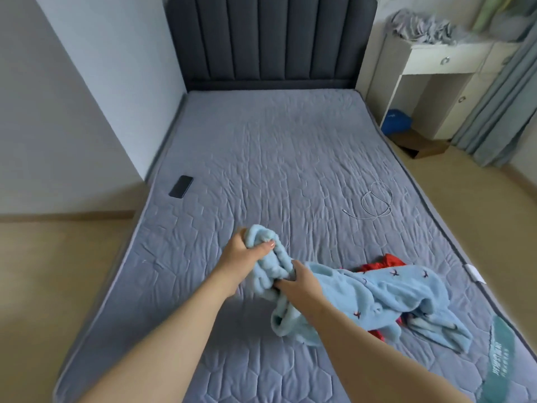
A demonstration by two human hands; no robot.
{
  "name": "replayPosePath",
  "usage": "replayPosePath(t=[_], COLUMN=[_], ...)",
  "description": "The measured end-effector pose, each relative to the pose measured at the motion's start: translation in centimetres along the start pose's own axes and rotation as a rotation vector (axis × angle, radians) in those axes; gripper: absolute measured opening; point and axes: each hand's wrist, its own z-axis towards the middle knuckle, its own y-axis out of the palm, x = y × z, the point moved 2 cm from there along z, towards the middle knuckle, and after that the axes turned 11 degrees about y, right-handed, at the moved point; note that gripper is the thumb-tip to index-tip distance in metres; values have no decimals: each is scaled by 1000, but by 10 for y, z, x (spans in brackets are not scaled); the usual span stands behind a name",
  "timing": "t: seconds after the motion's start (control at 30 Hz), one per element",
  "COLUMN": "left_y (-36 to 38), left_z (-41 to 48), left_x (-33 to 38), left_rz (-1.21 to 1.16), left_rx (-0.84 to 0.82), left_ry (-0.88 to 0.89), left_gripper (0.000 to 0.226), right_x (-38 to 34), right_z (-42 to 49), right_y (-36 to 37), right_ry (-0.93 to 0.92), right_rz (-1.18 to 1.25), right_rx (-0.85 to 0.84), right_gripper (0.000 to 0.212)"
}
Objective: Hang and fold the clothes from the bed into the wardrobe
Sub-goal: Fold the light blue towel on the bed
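A light blue fleece garment (386, 298) with small dark bird prints lies bunched on the near right part of the grey quilted bed (276, 158). My left hand (242, 253) grips one bunched end of it, lifted slightly off the mattress. My right hand (302, 282) holds the same garment a little further right, fingers curled into the folds. A red garment (383, 264) lies under the blue one, mostly hidden. The wardrobe is out of view.
A black phone (181, 186) lies near the bed's left edge. A white charging cable (374, 202) is coiled on the right side. Beyond the bed stand a white dresser (436, 59) with grey clothes (421, 26) on top, a blue bag (396, 122) and grey curtains (499, 112).
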Motion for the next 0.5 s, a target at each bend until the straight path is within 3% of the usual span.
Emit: replayPosePath(t=[0.1, 0.23, 0.33, 0.4, 0.5], left_y=[-23, -32, -9, 7, 18], left_z=[-11, -24, -28, -28, -19], left_x=[-7, -14, -14, -12, -5], left_rz=[112, 239, 517, 620, 595], left_rx=[-4, -304, -479, -438, -251], left_ry=[-25, 1, 155, 243, 194], left_gripper=[39, 95, 112, 95, 33], right_x=[-5, -6, -9, -13, -12], right_z=[-3, -4, -6, -6, -5], right_y=[-1, -11, -24, -29, -45], right_ry=[-43, -36, -42, -54, -68], right_rz=[-35, -104, -175, -234, -267], right_rx=[-26, -23, -38, -39, -7], right_gripper=[11, 15, 19, 25, 11])
